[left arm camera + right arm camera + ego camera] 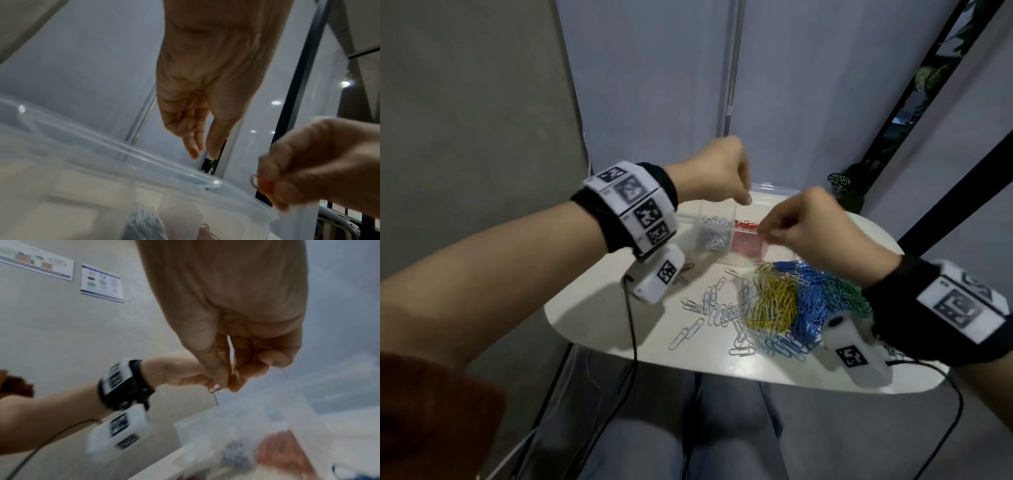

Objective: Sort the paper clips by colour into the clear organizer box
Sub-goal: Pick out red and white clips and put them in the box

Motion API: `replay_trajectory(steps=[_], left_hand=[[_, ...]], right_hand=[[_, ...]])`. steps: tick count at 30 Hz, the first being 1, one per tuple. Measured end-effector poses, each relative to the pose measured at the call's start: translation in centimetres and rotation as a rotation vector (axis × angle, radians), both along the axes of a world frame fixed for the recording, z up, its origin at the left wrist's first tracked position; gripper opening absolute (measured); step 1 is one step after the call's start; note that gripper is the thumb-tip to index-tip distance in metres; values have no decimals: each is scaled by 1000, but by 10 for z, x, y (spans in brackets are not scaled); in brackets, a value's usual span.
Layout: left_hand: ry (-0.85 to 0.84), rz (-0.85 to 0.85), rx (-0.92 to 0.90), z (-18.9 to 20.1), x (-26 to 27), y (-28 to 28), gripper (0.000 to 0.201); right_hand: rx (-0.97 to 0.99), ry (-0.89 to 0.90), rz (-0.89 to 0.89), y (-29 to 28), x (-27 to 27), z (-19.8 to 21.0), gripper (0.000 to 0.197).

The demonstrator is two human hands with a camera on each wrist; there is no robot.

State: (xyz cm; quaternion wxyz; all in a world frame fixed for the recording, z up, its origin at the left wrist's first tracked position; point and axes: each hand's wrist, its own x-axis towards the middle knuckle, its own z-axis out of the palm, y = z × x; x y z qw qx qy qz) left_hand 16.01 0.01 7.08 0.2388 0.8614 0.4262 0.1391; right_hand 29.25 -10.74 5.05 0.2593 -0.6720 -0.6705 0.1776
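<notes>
From my remote seat I watched the right hand (804, 226) hang over the clear organizer box (774, 189), thumb and forefinger pinched tight on one red paper clip (262, 182). The clip poked out of the fingertips (230, 382) at about nine o'clock in the right wrist view, directly above the box's red compartment (748, 240).

The left hand (717, 173) hovered at ten o'clock of the right one, above the box's far rim, fingers loosely curled, thumb and forefinger pointing down with a small gap between them. I saw nothing in it.

The white clips (714, 233) sat in the compartment at nine o'clock of the red one. At six o'clock of the box, on the white table (599, 329), lay the unsorted heap (784, 301): yellow, blue and green tangled together, with loose white clips (709, 308) strewn at its nine o'clock.
</notes>
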Motion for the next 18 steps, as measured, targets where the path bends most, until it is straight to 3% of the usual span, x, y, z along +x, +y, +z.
replay_trajectory(steps=[4,8,12,15,18], left_hand=[[-59,-13,190,7,-39,-11,10],[64,-167,133,-1,-80,-35,11],[212,-202,79,-25,-103,-39,12],[294,-215,85,-42,-104,-34,18],[337,-248,117,-54,-103,-31,23]], right_hand=[[77,-34,-117,21,12,9,6],[53,-96,-130,32,7,4,17],[89,-98,10,23,-25,5,8],[94,-188,190,14,-60,-2,9],[12,-281,230,17,-78,-18,13]])
